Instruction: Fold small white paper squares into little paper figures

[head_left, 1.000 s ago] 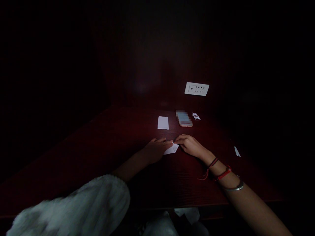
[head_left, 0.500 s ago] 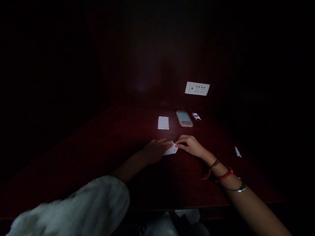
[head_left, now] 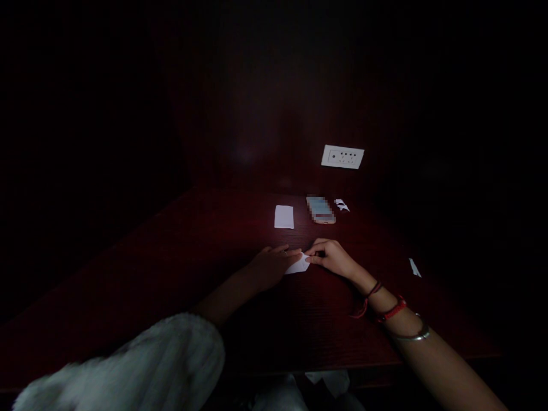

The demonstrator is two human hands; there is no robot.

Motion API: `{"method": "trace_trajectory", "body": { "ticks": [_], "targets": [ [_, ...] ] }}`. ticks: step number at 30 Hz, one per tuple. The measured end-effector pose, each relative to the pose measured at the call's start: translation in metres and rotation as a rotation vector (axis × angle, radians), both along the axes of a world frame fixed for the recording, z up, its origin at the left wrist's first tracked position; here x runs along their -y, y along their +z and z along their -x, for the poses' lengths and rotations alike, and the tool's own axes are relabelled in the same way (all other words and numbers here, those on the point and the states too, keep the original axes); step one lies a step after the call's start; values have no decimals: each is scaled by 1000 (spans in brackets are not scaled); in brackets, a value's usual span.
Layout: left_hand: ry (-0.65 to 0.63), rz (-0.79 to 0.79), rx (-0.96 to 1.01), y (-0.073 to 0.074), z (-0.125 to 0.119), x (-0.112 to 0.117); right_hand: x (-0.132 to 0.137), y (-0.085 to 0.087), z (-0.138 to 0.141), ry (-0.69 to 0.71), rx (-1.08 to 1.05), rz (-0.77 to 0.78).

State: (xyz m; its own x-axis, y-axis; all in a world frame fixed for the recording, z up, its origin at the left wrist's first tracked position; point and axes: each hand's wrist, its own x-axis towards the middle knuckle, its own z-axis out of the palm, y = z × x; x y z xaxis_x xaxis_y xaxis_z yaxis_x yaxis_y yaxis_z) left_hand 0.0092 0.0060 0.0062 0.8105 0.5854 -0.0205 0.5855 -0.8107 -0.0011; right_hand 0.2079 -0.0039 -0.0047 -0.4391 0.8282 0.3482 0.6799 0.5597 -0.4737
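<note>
The room is dim, and the person is working a small white paper (head_left: pixel 298 265) that is lying flat on the dark red tabletop (head_left: pixel 205 245), right between the two hands. The left hand (head_left: pixel 272 265) is lying spread out, fingers extended and pressing down on the paper's left part, not gripping it. The right hand (head_left: pixel 331 257) is pinching the paper's right corner between thumb and fingertips.

To my eye a fold is being set. It would go best with the left fingers pinning the sheet firmly so it is not sliding on the smooth wood. The right hand would be bringing its corner over squarely and running along the crease only once the edges are meeting. In this light the edges are hard to see, so going slowly seems wise.

Farther back a white slip (head_left: pixel 283 217), a phone (head_left: pixel 321 209) and some paper scraps (head_left: pixel 341 205) are lying well apart from the work, below a wall socket (head_left: pixel 342 156).
</note>
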Motion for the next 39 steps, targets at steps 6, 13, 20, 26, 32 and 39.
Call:
{"method": "trace_trajectory", "body": {
  "ticks": [6,13,20,26,32,39],
  "targets": [
    [-19,40,-5,1,2,2,2,0,-1,21,61,-55],
    [-19,17,17,-2,2,2,3,2,0,52,202,-124],
    [-32,-1,53,2,0,4,5,1,0,38,267,-149],
    [-22,32,48,2,0,3,3,1,-1,50,279,-133],
    [-11,1,60,-5,-3,0,5,4,0,45,272,-123],
    [-24,-74,92,-9,-5,-1,4,13,2,57,391,-135]
  ]
}}
